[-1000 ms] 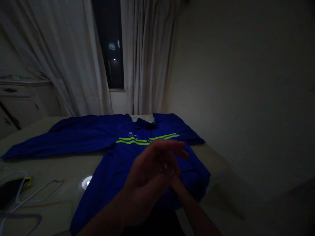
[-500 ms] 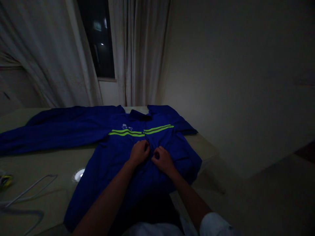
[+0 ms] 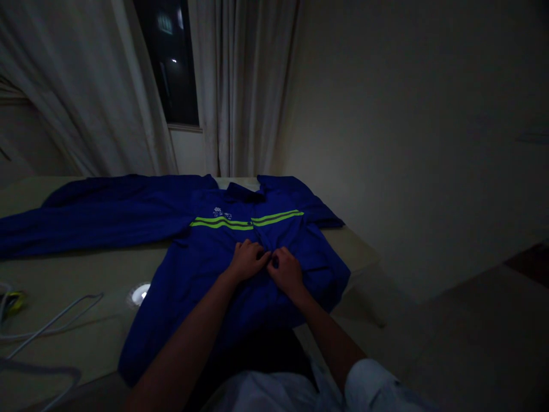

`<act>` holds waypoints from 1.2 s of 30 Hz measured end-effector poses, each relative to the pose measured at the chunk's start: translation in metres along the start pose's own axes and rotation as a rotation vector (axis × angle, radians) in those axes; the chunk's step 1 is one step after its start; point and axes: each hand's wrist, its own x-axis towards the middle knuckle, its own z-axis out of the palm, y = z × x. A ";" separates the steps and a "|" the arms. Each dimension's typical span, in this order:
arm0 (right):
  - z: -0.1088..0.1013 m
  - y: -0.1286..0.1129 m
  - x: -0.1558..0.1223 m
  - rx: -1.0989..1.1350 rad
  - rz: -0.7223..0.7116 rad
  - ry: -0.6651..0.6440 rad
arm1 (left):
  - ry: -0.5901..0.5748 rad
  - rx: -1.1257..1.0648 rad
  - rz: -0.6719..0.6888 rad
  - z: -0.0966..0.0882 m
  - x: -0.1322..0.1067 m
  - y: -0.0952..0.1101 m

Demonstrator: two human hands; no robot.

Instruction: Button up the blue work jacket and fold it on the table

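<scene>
A blue work jacket (image 3: 201,252) with two yellow-green reflective stripes lies face up on a pale table (image 3: 77,274), one sleeve stretched far to the left. My left hand (image 3: 247,260) and my right hand (image 3: 285,273) rest side by side on the jacket's front opening, just below the stripes. Both have their fingers curled and pinch the fabric at the centre line. The room is dim, so what lies between the fingertips is hard to see.
White wire hangers (image 3: 47,329) lie at the table's left front edge, next to a small yellow-green item (image 3: 12,300). A round bright spot (image 3: 139,293) shows on the table beside the jacket. Curtains (image 3: 240,86) and a dark window (image 3: 169,57) stand behind; bare wall to the right.
A second ago my hands were raised together above the jacket. They have come down onto its front and drawn close together, pinching the fabric. The view has shifted slightly.
</scene>
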 end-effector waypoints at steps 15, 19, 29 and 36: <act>-0.002 -0.001 -0.001 -0.099 -0.082 -0.051 | 0.078 -0.065 -0.062 -0.001 0.001 0.004; -0.001 0.002 -0.002 -0.021 -0.059 -0.006 | 0.064 -0.113 -0.085 -0.002 0.002 0.002; 0.002 0.007 0.003 0.150 -0.128 -0.014 | 0.067 -0.159 -0.106 0.002 0.006 0.000; 0.006 0.013 0.008 0.187 -0.109 -0.089 | 0.074 -0.211 -0.089 0.003 0.005 -0.001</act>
